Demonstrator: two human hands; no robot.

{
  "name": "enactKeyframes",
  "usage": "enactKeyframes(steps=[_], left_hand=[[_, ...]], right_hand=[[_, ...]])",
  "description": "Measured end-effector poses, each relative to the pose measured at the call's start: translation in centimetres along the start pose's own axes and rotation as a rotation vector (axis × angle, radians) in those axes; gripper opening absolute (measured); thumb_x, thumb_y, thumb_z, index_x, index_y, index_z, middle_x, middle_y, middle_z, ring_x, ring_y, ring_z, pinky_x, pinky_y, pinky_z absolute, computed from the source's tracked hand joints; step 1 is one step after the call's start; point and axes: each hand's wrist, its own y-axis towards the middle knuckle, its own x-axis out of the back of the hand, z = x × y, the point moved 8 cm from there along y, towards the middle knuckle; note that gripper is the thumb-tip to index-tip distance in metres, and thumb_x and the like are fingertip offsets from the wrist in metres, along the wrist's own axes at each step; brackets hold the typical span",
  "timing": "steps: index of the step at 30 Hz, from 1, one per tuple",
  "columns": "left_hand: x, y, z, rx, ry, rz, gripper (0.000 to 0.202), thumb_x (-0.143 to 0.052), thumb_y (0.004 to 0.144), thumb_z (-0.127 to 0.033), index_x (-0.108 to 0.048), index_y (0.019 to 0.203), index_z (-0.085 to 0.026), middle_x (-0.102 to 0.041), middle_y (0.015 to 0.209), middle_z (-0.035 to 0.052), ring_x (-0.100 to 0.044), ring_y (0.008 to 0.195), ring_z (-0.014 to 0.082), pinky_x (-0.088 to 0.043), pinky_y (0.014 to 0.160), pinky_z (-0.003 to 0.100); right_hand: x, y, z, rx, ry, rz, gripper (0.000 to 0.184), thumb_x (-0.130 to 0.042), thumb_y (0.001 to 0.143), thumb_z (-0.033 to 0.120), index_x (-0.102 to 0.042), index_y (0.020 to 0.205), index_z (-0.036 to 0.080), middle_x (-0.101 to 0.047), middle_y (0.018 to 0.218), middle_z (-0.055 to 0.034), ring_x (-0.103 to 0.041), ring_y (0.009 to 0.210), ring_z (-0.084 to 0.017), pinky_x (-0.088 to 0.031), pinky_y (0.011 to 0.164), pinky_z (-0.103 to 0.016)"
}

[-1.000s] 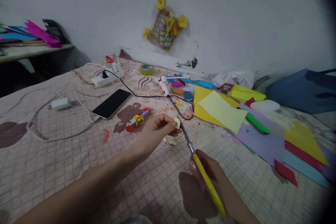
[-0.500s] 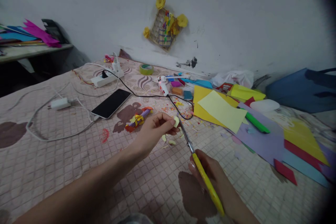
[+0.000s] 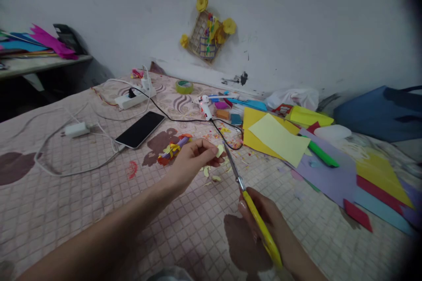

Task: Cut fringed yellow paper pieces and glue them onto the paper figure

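Note:
Between thumb and fingers, my left hand (image 3: 199,158) pinches a small pale yellow piece of paper (image 3: 220,151). My right hand (image 3: 263,215) is wrapped round the yellow handles of a pair of scissors (image 3: 255,213). The blades point away from me, their tips right beside the paper piece; whether they touch it I cannot tell. Several pale yellow paper scraps (image 3: 216,178) lie on the cloth under my left hand. Just beyond that hand rests a purple paper roll (image 3: 174,147) with yellow and orange trimmings.
A phone (image 3: 140,129) on a cable and a white power strip (image 3: 135,97) lie at left. Behind are green tape (image 3: 183,87) and a white glue gun (image 3: 205,107) with a black cord. Coloured sheets (image 3: 280,138), a green cutter (image 3: 319,153) and a blue bag (image 3: 379,112) occupy the right.
The pale paper piece has turned slightly and shifted a little left in my left fingers. The scissor tips stay close to it, with my right hand almost still.

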Motion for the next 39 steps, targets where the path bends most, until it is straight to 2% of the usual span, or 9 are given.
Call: enactKeyframes(steps=[4,9,13,17,23,33,39], left_hand=[[-0.1,-0.1,0.3,0.016,0.032,0.012,0.016,-0.065,0.076,-0.028,-0.056,0.073,-0.014,-0.065,0.074,0.002,-0.061,0.066,0.0098,-0.048,0.065,0.023],[-0.1,-0.2,0.2,-0.014,0.155,0.009,0.017,-0.063,0.079,-0.029,-0.056,0.072,-0.014,-0.057,0.061,-0.0024,-0.051,0.056,0.0064,-0.041,0.056,0.019],[-0.2,-0.2,0.0,-0.017,0.164,0.012,0.018,-0.064,0.078,-0.03,-0.056,0.073,-0.015,-0.056,0.061,-0.0031,-0.048,0.054,0.0062,-0.039,0.054,0.019],[-0.6,-0.3,0.3,0.022,0.107,0.035,0.017,-0.065,0.076,-0.028,-0.056,0.073,-0.014,-0.059,0.062,-0.001,-0.052,0.056,0.0076,-0.041,0.055,0.021],[-0.5,-0.6,0.4,0.033,0.069,-0.018,0.015,-0.066,0.075,-0.026,-0.057,0.073,-0.014,-0.063,0.066,0.0013,-0.058,0.062,0.0096,-0.044,0.06,0.022],[-0.4,-0.6,0.5,0.009,0.06,-0.045,0.015,-0.065,0.076,-0.026,-0.057,0.073,-0.014,-0.063,0.065,0.0009,-0.057,0.061,0.0089,-0.044,0.061,0.021],[-0.3,-0.7,0.8,-0.005,0.049,-0.061,0.015,-0.064,0.077,-0.028,-0.057,0.074,-0.015,-0.062,0.065,-0.0005,-0.057,0.062,0.009,-0.044,0.061,0.022]], right_hand=[[0.0,0.0,0.3,0.094,-0.043,0.033,0.036,-0.046,0.082,0.053,-0.04,0.066,0.022,-0.038,0.049,0.0072,-0.034,0.043,-0.009,-0.029,0.043,-0.023],[0.0,-0.2,0.7,0.171,-0.071,0.053,0.035,-0.043,0.086,0.051,-0.044,0.07,0.02,-0.042,0.055,0.0055,-0.037,0.049,-0.01,-0.031,0.047,-0.023],[-0.2,0.0,0.3,0.158,-0.034,0.087,0.033,-0.044,0.085,0.05,-0.043,0.072,0.02,-0.038,0.053,0.0071,-0.034,0.046,-0.009,-0.03,0.045,-0.023],[0.0,0.0,0.5,0.141,-0.062,0.048,0.032,-0.044,0.084,0.049,-0.043,0.071,0.02,-0.038,0.055,0.0066,-0.034,0.048,-0.009,-0.031,0.045,-0.022],[-0.2,-0.2,1.0,0.104,-0.135,0.043,0.027,-0.048,0.082,0.044,-0.045,0.07,0.02,-0.043,0.056,0.0048,-0.039,0.05,-0.01,-0.032,0.046,-0.022],[-0.4,-0.1,1.2,0.064,-0.138,0.023,0.027,-0.051,0.077,0.044,-0.042,0.066,0.021,-0.044,0.056,0.0043,-0.04,0.051,-0.011,-0.033,0.049,-0.024],[-0.7,-0.1,0.8,0.093,-0.098,0.041,0.033,-0.043,0.083,0.048,-0.042,0.065,0.02,-0.042,0.052,0.0049,-0.038,0.048,-0.01,-0.031,0.045,-0.022]])
